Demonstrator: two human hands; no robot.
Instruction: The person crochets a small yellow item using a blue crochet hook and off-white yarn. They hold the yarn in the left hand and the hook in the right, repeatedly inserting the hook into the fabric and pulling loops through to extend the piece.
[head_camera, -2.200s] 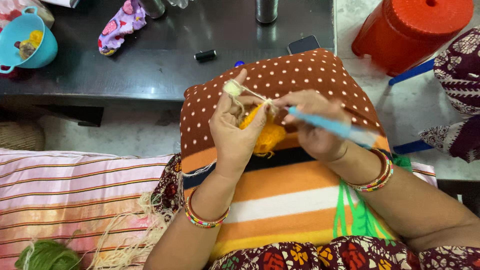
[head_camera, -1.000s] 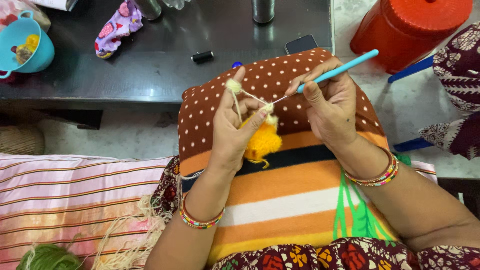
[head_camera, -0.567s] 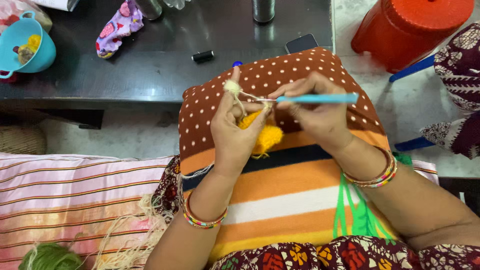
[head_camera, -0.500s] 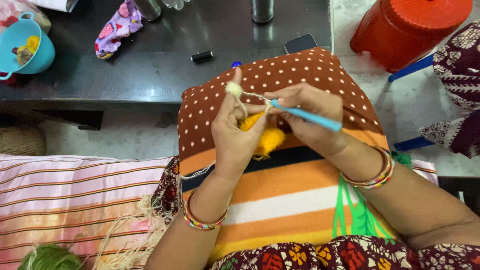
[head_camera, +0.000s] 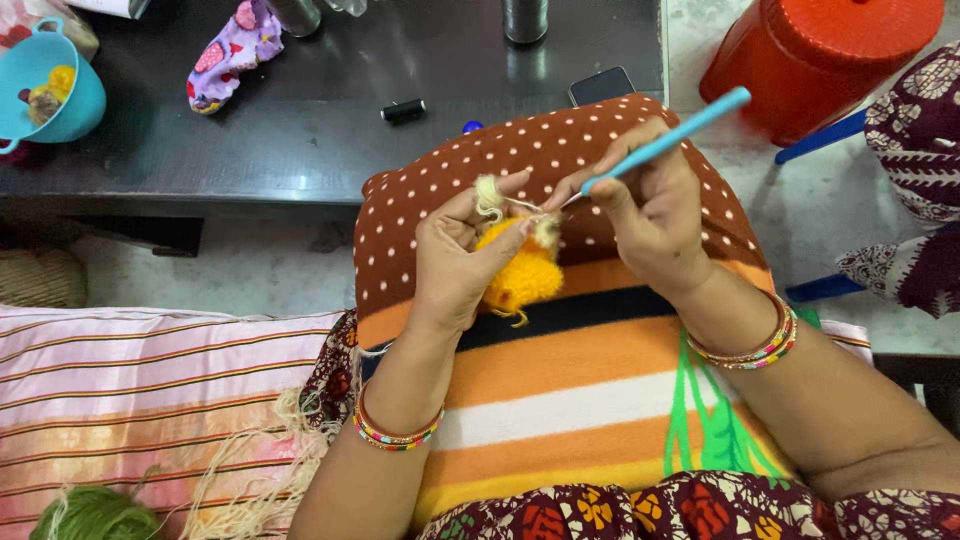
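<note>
While the orange crochet piece (head_camera: 520, 272) is pinched by left hand (head_camera: 455, 262) fingers over the dotted cushion (head_camera: 620, 130), the blue crochet hook (head_camera: 665, 140) is gripped by right hand (head_camera: 655, 215) fingers, tip at cream yarn (head_camera: 492, 195).

We count 2 hands: left hand (head_camera: 455, 262), right hand (head_camera: 655, 215). 1 light-blue crochet hook (head_camera: 665, 140), 1 orange crochet piece (head_camera: 520, 272). Bangle sets: 2, one on each wrist (head_camera: 392, 432) (head_camera: 752, 350). Yarn: 1 green ball (head_camera: 95, 512), 1 loose cream bundle (head_camera: 265, 470). On the dark table (head_camera: 300, 140) we see 1 teal bowl (head_camera: 45, 85), 1 patterned sock (head_camera: 228, 62), 1 black spool (head_camera: 403, 110), 1 phone (head_camera: 603, 85), 1 steel tumbler (head_camera: 525, 18). 1 red stool (head_camera: 820, 55). 1 dotted striped blanket (head_camera: 560, 390).
</note>
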